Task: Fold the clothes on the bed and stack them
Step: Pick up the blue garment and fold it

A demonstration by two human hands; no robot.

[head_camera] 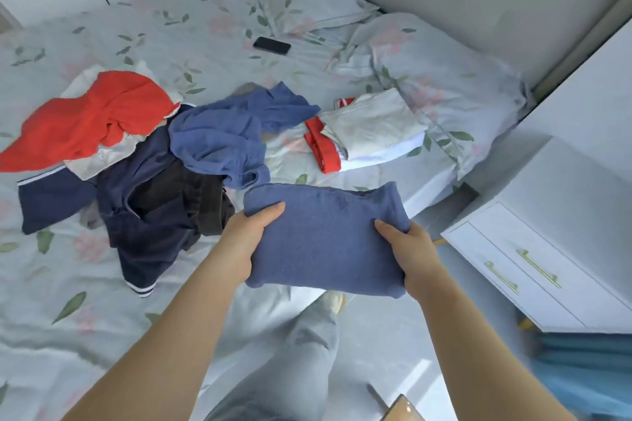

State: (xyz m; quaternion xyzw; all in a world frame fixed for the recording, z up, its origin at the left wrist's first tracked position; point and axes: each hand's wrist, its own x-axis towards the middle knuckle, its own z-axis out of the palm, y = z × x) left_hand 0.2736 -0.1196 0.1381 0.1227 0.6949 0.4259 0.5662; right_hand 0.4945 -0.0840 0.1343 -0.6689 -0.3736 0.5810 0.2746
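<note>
1. The left hand (pixel 251 243) and the right hand (pixel 407 249) each clasp one short end of the folded blue garment (pixel 325 236), thumbs on top. The fingers curl under it out of sight, presumably so the layers stay pressed together and the fold does not fall open.
2. The garment is a flat, compact rectangle held level just above the near edge of the bed (pixel 68 284). It looks fully folded and ready to be set down.
3. A small stack of folded clothes (pixel 369 130), white with a red piece beside it, lies further up the bed near the pillow (pixel 444 79). That seems the likely place for the blue one.
4. To the left, well apart from the stack, lies the unfolded heap (pixel 136 181) of red, navy, dark and another blue piece. Sorted work and unsorted work are kept on separate sides.
5. A phone (pixel 272 45) rests on the sheet beyond both groups, out of the way.
6. Much of the task remains, judging by the heap.
</note>
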